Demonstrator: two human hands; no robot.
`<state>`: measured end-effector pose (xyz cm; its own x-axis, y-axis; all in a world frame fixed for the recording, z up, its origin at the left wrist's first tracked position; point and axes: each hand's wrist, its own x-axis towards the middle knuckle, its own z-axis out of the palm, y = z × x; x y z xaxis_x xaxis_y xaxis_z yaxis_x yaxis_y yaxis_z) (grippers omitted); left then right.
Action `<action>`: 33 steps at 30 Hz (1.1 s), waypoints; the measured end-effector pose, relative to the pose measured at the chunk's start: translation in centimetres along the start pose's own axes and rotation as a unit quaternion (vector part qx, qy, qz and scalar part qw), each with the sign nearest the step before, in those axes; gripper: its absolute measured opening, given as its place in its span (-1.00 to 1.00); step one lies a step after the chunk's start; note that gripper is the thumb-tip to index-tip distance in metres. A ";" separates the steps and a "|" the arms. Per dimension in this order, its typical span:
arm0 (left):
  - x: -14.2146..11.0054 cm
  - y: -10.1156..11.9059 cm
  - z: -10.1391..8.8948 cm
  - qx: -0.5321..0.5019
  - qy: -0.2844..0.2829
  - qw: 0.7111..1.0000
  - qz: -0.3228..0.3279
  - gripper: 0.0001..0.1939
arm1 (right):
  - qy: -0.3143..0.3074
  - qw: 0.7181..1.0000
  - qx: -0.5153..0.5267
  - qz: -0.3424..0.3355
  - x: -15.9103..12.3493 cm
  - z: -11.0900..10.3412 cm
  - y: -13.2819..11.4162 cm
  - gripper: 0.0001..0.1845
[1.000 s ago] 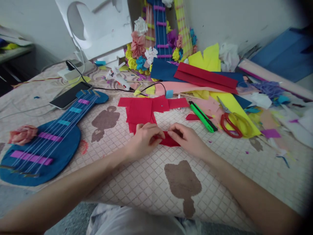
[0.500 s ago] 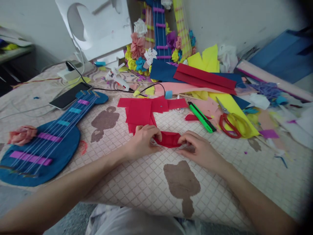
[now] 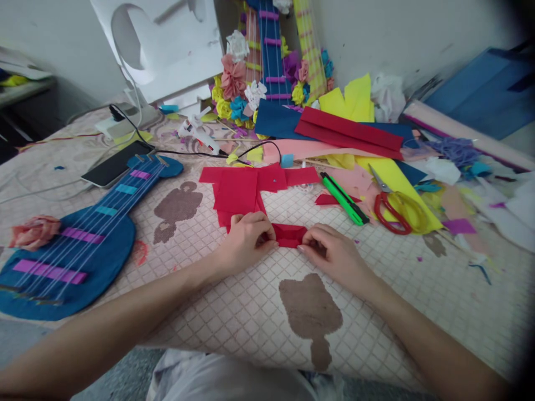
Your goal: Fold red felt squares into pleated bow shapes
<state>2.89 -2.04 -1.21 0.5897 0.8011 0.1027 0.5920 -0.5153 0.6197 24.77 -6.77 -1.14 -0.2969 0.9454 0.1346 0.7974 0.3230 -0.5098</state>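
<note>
A small folded piece of red crepe paper (image 3: 289, 235) is stretched between my two hands, low over the patterned tablecloth. My left hand (image 3: 249, 240) pinches its left end, thumb against fingers. At the right end, my right hand (image 3: 330, 252) grips it the same way. Just beyond my left hand lie flat red paper pieces (image 3: 236, 189), overlapping one another. A green utility knife (image 3: 343, 199) rests past my right hand, beside a narrow red scrap (image 3: 334, 200). Scissors (image 3: 393, 211) with red and yellow handles lie further right.
On the left lies a blue paper guitar (image 3: 83, 239) with a pink paper rose (image 3: 35, 231). Behind it are a phone (image 3: 117, 163) and a corded glue gun (image 3: 200, 136). Folded red paper (image 3: 349, 132) and coloured scraps cover the back right. Paper flowers (image 3: 233, 78) stand against the wall.
Both hands have closed into tighter pinches, thumbs now up against the red paper's near edge. The paper strip looks flatter and straighter along that edge. The view has shifted slightly.
</note>
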 end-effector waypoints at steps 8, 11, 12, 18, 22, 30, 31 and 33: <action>0.2 0.3 0.3 0.028 0.016 0.999 -0.010 -0.92 | 0.025 0.999 -0.034 0.009 0.1 0.6 -0.2 -0.88; 0.2 0.3 0.5 0.035 0.022 0.999 -0.009 -0.92 | 0.032 0.999 -0.039 0.008 0.1 0.8 -0.3 -0.88; 0.2 0.3 0.5 0.035 0.024 0.999 -0.009 -0.92 | 0.033 0.999 -0.042 0.009 0.2 0.8 -0.4 -0.87; 0.1 0.2 0.8 0.025 0.043 0.999 -0.009 -0.93 | 0.042 0.997 -0.061 0.013 0.1 1.2 -0.5 -0.84; 0.0 0.1 1.0 0.002 0.059 0.998 -0.011 -0.89 | 0.086 0.995 -0.029 0.032 0.0 1.4 -0.4 -0.86; -0.1 0.2 0.9 -0.004 0.049 0.999 -0.002 -0.94 | 0.102 0.995 0.018 -0.006 0.0 1.1 -0.1 -0.87; -0.1 0.2 0.9 -0.003 0.049 0.999 -0.007 -0.95 | 0.100 0.995 0.024 -0.008 0.0 1.1 -0.1 -0.92; -0.1 0.2 0.9 0.005 0.052 0.999 -0.012 -0.90 | 0.086 0.996 0.029 -0.007 0.0 1.0 -0.2 -0.97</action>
<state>3.48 -2.48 -1.79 0.5155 0.8404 0.1674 0.6118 -0.4977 0.6148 24.06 -6.87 -1.89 -0.2094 0.9357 0.2839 0.7610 0.3383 -0.5536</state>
